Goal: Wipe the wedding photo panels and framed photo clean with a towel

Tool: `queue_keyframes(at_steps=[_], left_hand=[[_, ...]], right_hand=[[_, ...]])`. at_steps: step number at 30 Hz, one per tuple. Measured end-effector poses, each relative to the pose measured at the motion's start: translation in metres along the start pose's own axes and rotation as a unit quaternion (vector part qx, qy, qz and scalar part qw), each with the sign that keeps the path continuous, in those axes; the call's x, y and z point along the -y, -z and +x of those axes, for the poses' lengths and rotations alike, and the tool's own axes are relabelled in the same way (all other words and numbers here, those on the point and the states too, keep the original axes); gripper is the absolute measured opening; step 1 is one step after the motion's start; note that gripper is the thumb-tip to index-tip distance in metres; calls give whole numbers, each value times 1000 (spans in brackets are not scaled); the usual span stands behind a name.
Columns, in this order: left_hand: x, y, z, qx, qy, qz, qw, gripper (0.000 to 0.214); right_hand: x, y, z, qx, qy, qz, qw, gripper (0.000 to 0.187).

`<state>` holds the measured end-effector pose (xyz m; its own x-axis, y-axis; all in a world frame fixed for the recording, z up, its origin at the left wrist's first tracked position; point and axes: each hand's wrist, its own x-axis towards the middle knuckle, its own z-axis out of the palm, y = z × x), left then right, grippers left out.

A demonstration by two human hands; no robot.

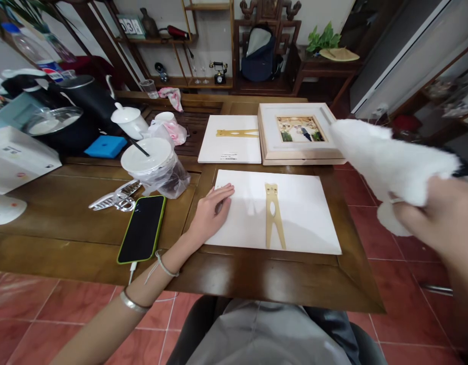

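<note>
My left hand (pixel 213 212) lies flat, fingers together and stretched out, on the left edge of a white panel (pixel 241 228). A gold forked piece like a frame's stand leg (pixel 272 215) lies on that panel. Off to the right, past the table's edge, my right hand (pixel 433 210) is closed on a crumpled white cloth (pixel 393 152); both are blurred. Behind the white panel lies a second panel (pixel 226 149) with a similar gold leg. Beside it, framed in white, a photo frame (pixel 270 119) lies face up on another light frame.
A phone (pixel 143 228) on a cable, metal scissors (pixel 118 196) and a lidded cup with a straw (pixel 148 157) occupy the table's left side. Farther back stand a white teapot (pixel 129 120), a dark pot (pixel 63 134) and a blue block (pixel 105 146). Red tiles (pixel 393 284) surround the table.
</note>
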<state>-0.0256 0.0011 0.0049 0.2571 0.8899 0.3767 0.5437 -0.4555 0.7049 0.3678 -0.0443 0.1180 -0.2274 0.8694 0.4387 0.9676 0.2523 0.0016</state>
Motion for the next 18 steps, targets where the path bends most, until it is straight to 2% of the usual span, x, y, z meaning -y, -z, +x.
queue_keyframes(at_steps=[1,3,5,8,10,13,18], left_hand=[[0,0,0,-1,0,1,1000,28],[0,0,0,-2,0,0,1000,28],[0,0,0,-1,-1,-2,1000,28],[0,1,0,0,-1,-4,1000,28],[0,1,1,-2,0,-5,1000,28],[0,1,1,-3,1,-5,1000,27],[0,1,0,-2,1,-5,1000,27]], right_hand=[[9,-6,1,-5,34,-16,999,8],[27,-24,7,29,124,-8,992,15],[42,-46,13,58,186,1,981,25],[57,-73,20,120,211,10,970,37],[63,-82,21,154,203,18,967,42],[71,-79,15,181,200,38,962,45],[87,-51,-11,234,210,88,945,53]])
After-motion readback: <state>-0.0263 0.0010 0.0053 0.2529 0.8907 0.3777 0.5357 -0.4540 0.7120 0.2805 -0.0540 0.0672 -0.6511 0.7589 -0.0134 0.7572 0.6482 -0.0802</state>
